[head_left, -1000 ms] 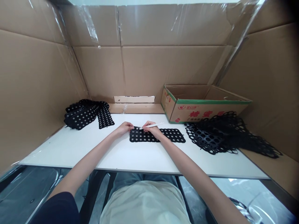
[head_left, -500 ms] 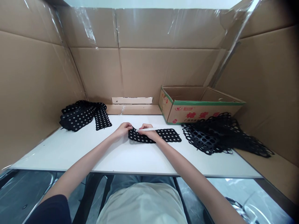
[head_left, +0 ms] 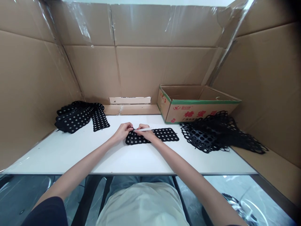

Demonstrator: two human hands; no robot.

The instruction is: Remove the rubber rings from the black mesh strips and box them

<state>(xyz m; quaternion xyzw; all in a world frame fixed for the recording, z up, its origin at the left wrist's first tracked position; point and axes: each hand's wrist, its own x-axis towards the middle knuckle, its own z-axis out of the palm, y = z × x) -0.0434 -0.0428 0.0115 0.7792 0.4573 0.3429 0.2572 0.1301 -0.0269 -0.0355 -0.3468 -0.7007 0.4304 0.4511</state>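
A black fabric strip with rows of pale dots (head_left: 166,134) lies flat across the middle of the white table. My left hand (head_left: 124,130) is closed in a pinch on the strip's upper left corner. Over the strip's left half, my right hand (head_left: 144,133) grips a slim white pen-like tool (head_left: 146,129). Its tip points left, close to my left fingertips. The exact kind of tool is too small to make out, and my right hand covers part of the strip.
At the left lies a heap of similar dotted black strips (head_left: 75,119). A black mesh with large holes (head_left: 211,133) is bunched on the right, in front of an open cardboard box with green edging (head_left: 174,113). Tall cardboard walls (head_left: 138,69) enclose the table (head_left: 131,161).
The whole view has shifted slightly. My right hand and the tool have come a little closer to my left fingers. The strip's left end shows flatter on the table.
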